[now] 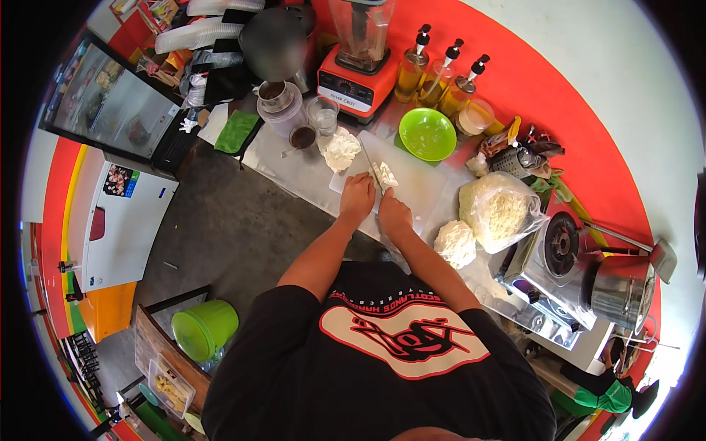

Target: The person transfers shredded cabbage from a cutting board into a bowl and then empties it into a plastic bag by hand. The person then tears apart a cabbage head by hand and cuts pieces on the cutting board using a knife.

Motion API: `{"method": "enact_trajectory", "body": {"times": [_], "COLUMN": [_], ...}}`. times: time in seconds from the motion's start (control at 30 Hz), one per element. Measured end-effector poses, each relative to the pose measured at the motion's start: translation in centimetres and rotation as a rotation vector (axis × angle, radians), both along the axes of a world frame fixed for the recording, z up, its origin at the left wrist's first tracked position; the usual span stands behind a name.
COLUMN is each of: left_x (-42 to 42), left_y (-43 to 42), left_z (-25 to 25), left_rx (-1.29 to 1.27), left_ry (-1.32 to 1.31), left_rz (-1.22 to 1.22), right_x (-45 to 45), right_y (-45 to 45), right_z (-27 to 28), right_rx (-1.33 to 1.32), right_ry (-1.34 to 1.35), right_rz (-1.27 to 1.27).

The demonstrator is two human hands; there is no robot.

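As the right hand (396, 212) gripped a knife (370, 161), left hand's (357, 196) hold unclear, the board's (421, 187) food (385, 174) seemed soft, best held edgewise

The counter (273, 163) is shiny, smooth metal. Near its back edge sits a glossy plastic bowl (427, 134); the cutting board (426, 180) looks matt plastic, the bag (507, 209) thin, crinkled, translucent plastic.
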State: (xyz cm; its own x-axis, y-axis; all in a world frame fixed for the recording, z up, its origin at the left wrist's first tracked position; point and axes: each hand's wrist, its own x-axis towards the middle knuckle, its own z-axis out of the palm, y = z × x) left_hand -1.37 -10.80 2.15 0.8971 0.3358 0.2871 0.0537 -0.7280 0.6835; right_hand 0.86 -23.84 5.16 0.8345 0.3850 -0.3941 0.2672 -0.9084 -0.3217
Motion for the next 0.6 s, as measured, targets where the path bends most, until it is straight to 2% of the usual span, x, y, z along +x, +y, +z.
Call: {"method": "enact_trajectory", "body": {"times": [0.37,0.47,0.6], "left_x": [0.0,-0.1,0.7], "left_y": [1.7,1.0,1.2], "left_z": [-2.4,0.5,-1.1], "left_rx": [-0.198,-0.344,-0.257], "left_ry": [-0.071,0.047,0.019], "left_rz": [-0.095,-0.037,-0.018], "right_x": [-1.1,-1.6,-2.1], "right_y": [-1.2,-0.7,-0.5], "right_z": [1.9,2.8,2.8], "right_rx": [0.081,0.055,0.054], "right_ry": [-0.016,-0.002,-0.013], "right_rz": [-0.046,-0.022,0.010]}}
